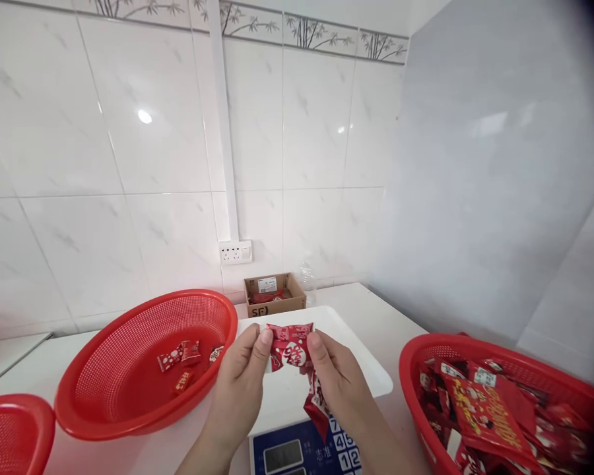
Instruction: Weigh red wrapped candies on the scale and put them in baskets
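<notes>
A small red snack packet [291, 349] with white lettering is stretched level between my two hands over a digital scale. My left hand [240, 373] pinches its left end between thumb and fingers. On the other end, my right hand [337, 376] grips with the thumb on top. A second red packet [317, 410] hangs below the right hand, apparently held by its lower fingers. Beneath both hands lie the scale's white tray [349, 340] and its blue keypad panel [304, 455], partly covered by my right forearm.
A red basket [143, 316] holding several small packets stands on the left, beside another red basket [14, 406]. At right, a red basket [410, 369] is heaped with red packets [490, 415]. A cardboard box [280, 305] and a clear plastic bag [307, 277] sit near the wall.
</notes>
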{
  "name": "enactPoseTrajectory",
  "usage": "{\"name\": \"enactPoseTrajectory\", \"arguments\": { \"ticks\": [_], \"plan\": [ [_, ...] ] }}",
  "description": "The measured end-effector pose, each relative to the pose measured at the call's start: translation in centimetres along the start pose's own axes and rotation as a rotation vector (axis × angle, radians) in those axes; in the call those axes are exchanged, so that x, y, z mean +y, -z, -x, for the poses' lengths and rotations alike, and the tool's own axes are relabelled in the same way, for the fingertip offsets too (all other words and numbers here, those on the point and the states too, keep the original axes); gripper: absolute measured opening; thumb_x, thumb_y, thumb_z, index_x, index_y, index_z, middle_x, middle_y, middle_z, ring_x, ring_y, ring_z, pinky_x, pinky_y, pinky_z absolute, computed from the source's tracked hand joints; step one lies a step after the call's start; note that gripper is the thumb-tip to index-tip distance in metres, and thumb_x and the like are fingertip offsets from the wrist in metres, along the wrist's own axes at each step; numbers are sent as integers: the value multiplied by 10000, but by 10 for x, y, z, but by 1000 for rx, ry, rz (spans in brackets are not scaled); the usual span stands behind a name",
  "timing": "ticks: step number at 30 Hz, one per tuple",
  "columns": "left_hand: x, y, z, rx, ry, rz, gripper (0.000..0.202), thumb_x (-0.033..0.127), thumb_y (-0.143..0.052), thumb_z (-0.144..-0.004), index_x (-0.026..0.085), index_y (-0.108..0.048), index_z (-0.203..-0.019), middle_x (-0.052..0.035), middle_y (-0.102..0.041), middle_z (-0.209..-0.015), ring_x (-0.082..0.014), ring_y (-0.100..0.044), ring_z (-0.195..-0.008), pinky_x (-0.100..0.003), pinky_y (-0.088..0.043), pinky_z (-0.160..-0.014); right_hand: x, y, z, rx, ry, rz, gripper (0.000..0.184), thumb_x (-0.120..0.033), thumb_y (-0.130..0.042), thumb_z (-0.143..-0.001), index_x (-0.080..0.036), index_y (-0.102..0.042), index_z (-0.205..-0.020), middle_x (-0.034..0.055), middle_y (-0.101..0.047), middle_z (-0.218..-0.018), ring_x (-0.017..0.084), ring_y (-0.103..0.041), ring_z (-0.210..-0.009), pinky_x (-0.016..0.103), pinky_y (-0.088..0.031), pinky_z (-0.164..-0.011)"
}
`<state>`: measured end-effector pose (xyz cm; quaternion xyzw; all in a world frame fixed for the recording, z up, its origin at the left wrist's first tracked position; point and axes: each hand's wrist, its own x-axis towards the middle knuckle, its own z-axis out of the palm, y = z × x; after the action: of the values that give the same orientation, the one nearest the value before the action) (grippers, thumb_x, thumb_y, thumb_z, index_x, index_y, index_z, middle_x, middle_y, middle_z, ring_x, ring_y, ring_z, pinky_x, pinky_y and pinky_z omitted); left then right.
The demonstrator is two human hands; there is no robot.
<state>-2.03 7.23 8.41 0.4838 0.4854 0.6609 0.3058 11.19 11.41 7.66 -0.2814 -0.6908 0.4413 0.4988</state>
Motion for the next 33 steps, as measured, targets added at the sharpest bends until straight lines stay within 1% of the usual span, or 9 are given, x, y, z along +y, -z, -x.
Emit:
{"name": "enactPoseTrajectory", "arguments": {
  "ticks": [4,8,11,13,17,21,26,30,33],
  "plan": [
    [-6,7,1,13,7,-17,488,678,-594,-778,226,-509,-614,22,-499,-622,-156,-445,-606,-248,-416,-575,2,-4,-2,35,22,113,527,-625,-395,-940,-206,-476,-631,-11,-514,-576,147,-476,-552,244,-375,-527],
    [-15,10,-2,-89,52,-55,515,709,-556,-783,216,-578,-635,-4,-562,-617,-182,-516,-647,-272,-444,-631,5,-6,-4,126,57,177,519,-611,-418,-935,-209,-467,-610,-16,-494,-541,145,-453,-521,249,-350,-506],
    [-19,12,-4,-104,66,-48,516,685,-570,-795,207,-579,-600,-12,-571,-613,-178,-516,-659,-269,-429,-643,9,-7,-6,113,35,171,525,-621,-430,-925,-212,-466,-599,-14,-490,-535,142,-438,-509,249,-343,-499],
    [-20,13,-4,-112,90,64,509,655,-611,-789,197,-568,-572,-10,-557,-602,-161,-489,-641,-257,-408,-623,13,-7,-7,77,-5,122,551,-647,-430,-913,-211,-461,-578,-13,-482,-520,138,-434,-496,248,-339,-494],
    [-17,9,0,-139,241,487,451,585,-765,-687,179,-594,-591,22,-506,-570,-108,-408,-546,-224,-376,-530,15,-8,-6,-22,-72,-25,606,-687,-413,-900,-200,-466,-544,-21,-455,-479,117,-404,-449,239,-305,-462],
    [-15,7,4,-123,297,620,401,522,-817,-663,173,-628,-608,28,-518,-569,-88,-414,-532,-202,-392,-512,9,-4,-3,-82,-113,-101,599,-674,-453,-891,-195,-461,-533,-27,-440,-474,106,-373,-446,237,-273,-459],
    [-18,13,1,-127,259,567,387,534,-775,-713,179,-643,-634,19,-549,-587,-102,-449,-557,-210,-433,-543,0,2,1,-114,-163,-85,544,-654,-494,-879,-189,-491,-597,-23,-477,-529,109,-397,-486,235,-293,-487],
    [-22,16,-2,-157,191,379,405,600,-671,-783,196,-661,-760,7,-597,-694,-125,-508,-645,-232,-462,-614,1,2,2,-51,-51,47,526,-611,-450,-918,-199,-452,-592,-22,-466,-543,116,-391,-510,239,-296,-494],
    [-21,18,-4,-185,175,284,346,552,-660,-820,215,-674,-896,9,-612,-774,-130,-523,-709,-235,-468,-658,4,1,2,-97,-9,72,500,-579,-450,-928,-198,-438,-605,-29,-441,-560,116,-371,-530,239,-297,-501]
  ]
}}
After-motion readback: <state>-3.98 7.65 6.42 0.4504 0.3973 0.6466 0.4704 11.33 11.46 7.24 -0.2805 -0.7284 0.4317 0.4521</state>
